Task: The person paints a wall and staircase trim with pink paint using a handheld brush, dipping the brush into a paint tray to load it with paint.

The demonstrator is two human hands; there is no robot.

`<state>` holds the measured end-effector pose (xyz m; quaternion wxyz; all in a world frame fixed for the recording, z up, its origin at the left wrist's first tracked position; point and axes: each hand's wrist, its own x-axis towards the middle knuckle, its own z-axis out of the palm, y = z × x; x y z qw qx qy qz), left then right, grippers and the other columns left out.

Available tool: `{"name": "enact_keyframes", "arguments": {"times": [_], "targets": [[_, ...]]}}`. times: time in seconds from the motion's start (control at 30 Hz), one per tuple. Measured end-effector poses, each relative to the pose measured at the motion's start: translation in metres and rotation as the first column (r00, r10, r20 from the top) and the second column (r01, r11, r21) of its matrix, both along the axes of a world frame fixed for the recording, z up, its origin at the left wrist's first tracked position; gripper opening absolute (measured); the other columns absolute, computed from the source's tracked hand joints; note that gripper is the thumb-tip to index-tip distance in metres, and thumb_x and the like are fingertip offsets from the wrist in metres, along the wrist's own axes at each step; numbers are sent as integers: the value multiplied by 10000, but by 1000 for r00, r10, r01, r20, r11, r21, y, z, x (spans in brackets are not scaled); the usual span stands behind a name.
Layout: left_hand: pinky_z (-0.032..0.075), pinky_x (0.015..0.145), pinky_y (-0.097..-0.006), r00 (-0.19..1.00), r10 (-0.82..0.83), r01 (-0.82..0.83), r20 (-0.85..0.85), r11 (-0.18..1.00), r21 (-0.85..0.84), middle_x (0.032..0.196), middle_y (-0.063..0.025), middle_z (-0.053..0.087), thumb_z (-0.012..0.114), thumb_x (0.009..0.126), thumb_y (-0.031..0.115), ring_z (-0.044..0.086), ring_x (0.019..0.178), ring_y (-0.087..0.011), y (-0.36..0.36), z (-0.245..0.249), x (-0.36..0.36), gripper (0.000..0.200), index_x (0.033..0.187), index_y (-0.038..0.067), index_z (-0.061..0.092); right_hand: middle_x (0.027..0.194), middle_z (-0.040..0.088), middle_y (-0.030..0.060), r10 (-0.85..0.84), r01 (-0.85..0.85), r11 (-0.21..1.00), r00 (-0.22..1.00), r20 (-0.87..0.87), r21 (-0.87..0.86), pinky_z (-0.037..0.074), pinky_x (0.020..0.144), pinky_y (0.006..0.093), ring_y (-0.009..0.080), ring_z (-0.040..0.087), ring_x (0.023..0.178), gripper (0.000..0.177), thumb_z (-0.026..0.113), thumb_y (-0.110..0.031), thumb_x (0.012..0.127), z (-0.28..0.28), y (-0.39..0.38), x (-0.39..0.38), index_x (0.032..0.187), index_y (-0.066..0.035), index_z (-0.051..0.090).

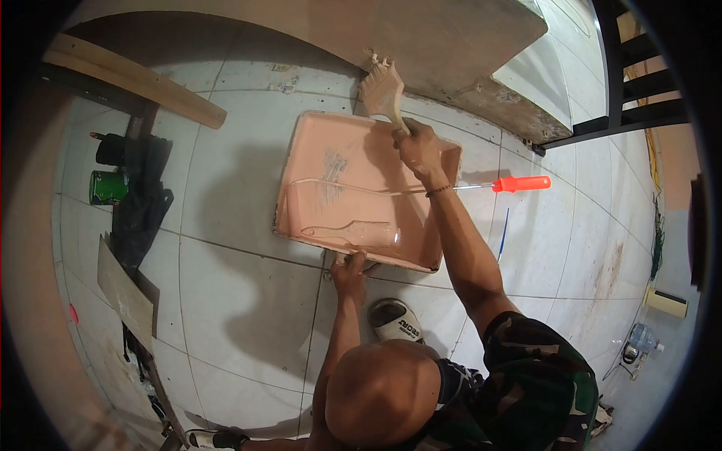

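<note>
At the far left a green can (107, 187) stands upright on the tiled floor (241, 301) beside a dark cloth, with a wooden plank (135, 79) lying slantwise beyond it. In the middle sits a shallow tray (301, 128) holding pink paint, which coats its whole bed. The left hand (350, 272) is at the tray's near rim, fingers curled on the edge and gripping it. A second brush (350, 233) lies flat in the paint near that rim, its length running left to right and wholly coated. The right hand (418, 150) is closed tight around the handle of a brush (382, 90) over the tray's far right corner. The brush's long axis runs from the fist up and slightly left, with the paint-laden bristles pointing away from the person, past the far rim toward the concrete step. A thin roller rod crosses the tray, and its orange handle (521, 183) sticks out over the right rim. A sandal (397, 320) lies near the knee.
</note>
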<state>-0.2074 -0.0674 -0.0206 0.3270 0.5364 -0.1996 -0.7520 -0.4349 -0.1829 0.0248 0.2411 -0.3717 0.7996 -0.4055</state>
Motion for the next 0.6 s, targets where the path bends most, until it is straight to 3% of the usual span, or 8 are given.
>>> {"name": "enact_keyframes", "arguments": {"times": [0.07,0.13,0.23,0.3,0.37,0.5,0.57,0.6], "targets": [[576,676,-372,999,-5,4,-40,1000,-11,895,-58,511,520,804,47,555,806,-154,1,-1,1,230,1021,35,446,645,579,212,6,-6,1000,1000,-29,-9,455,610,386,336,578,607,297,506,-232,720,4,-4,-2,829,22,613],[578,689,-379,1000,-19,18,-6,1000,-10,911,-64,514,515,805,39,564,831,-166,0,3,1,239,1032,18,442,673,584,228,19,-23,999,993,120,28,454,651,408,366,586,656,312,508,-244,717,8,-10,-1,845,18,617],[576,689,-379,1000,-8,8,2,1000,-8,918,-66,514,514,808,37,566,850,-170,-2,10,-2,244,1039,17,438,697,588,242,61,-61,998,998,-3,15,451,680,415,390,580,686,318,509,-252,713,10,-14,5,832,23,615],[575,686,-379,1000,-14,14,9,1000,-11,918,-66,514,514,810,38,565,852,-169,-1,8,-1,248,1044,20,435,720,586,261,60,-61,998,998,24,34,448,689,431,413,572,718,310,512,-250,712,9,-12,5,827,19,616],[574,684,-378,1000,-21,21,14,1000,-15,919,-65,514,515,811,39,564,854,-167,-1,8,-2,253,1050,23,431,626,596,139,82,-79,995,996,-43,68,449,564,336,211,566,535,308,479,-239,747,9,-8,6,810,33,612],[570,669,-370,999,-12,13,43,1000,-10,917,-66,515,522,815,45,557,829,-157,0,2,0,252,1048,34,427,608,586,107,48,-53,997,996,73,61,426,511,302,154,531,493,276,495,-222,753,31,13,6,789,23,616],[569,665,-365,1000,-5,5,13,1000,-10,911,-65,514,523,817,48,555,816,-153,1,0,-1,250,1047,36,427,583,559,61,-16,-10,997,948,319,81,370,443,252,88,460,451,233,523,-193,755,42,21,2,767,21,616],[568,664,-362,1000,0,0,-1,1000,-8,905,-63,509,523,818,51,550,811,-151,0,4,-2,243,1040,38,426,583,559,61,-15,-11,997,948,318,80,370,443,252,88,460,451,233,523,-193,755,49,23,1,767,21,616]]}}
